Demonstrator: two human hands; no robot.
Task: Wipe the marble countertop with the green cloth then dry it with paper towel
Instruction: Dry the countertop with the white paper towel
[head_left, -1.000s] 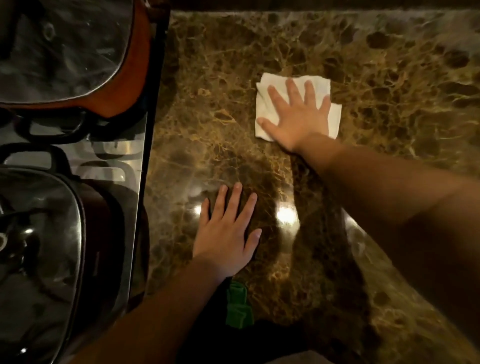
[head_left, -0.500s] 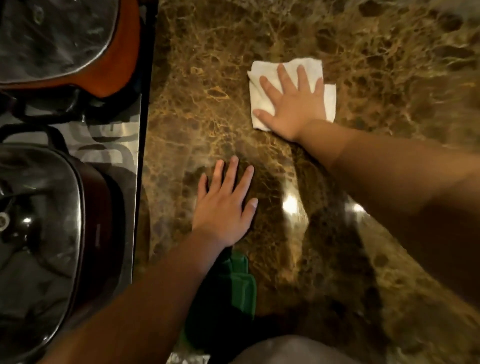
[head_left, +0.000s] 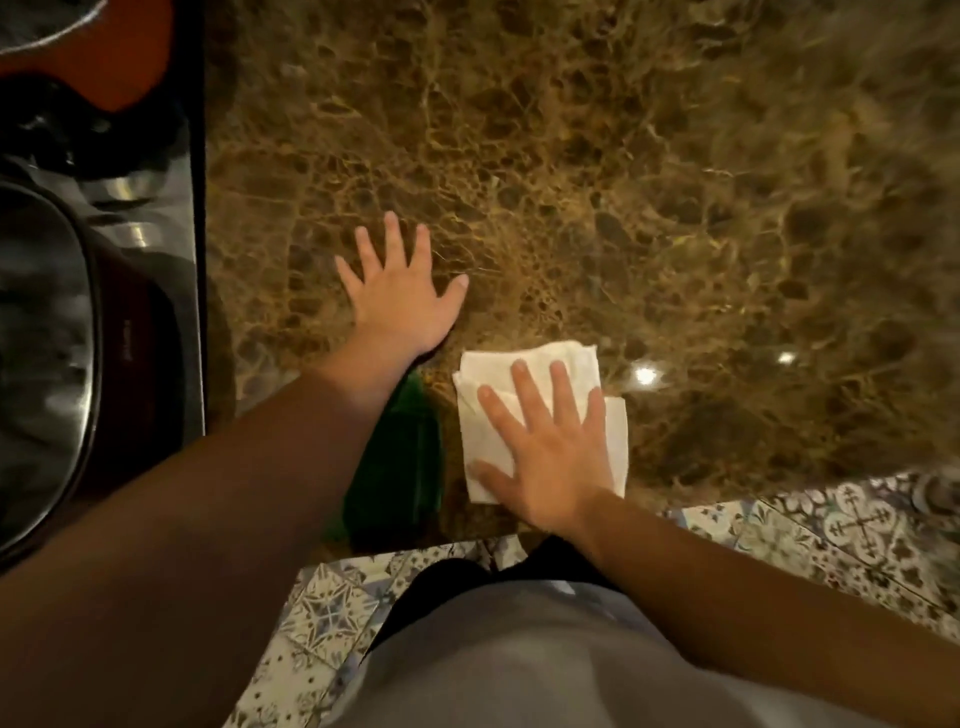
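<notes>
The brown veined marble countertop (head_left: 597, 197) fills most of the view. A folded white paper towel (head_left: 530, 364) lies near the counter's front edge, and my right hand (head_left: 545, 447) presses flat on it with fingers spread. My left hand (head_left: 395, 291) rests flat on the bare marble just left of the towel, fingers apart, holding nothing. The green cloth (head_left: 400, 457) lies at the front edge between my two arms, partly hidden under my left forearm.
A stove with a dark lidded pot (head_left: 47, 353) and an orange-red pan (head_left: 104, 57) borders the counter on the left. Patterned floor tiles (head_left: 831, 530) show below the counter's front edge. Two light glints (head_left: 644, 375) reflect on the marble.
My right hand has dragged the paper towel from the back of the counter toward the front edge. My left hand stays flat on the marble. The view has tilted down, showing the floor.
</notes>
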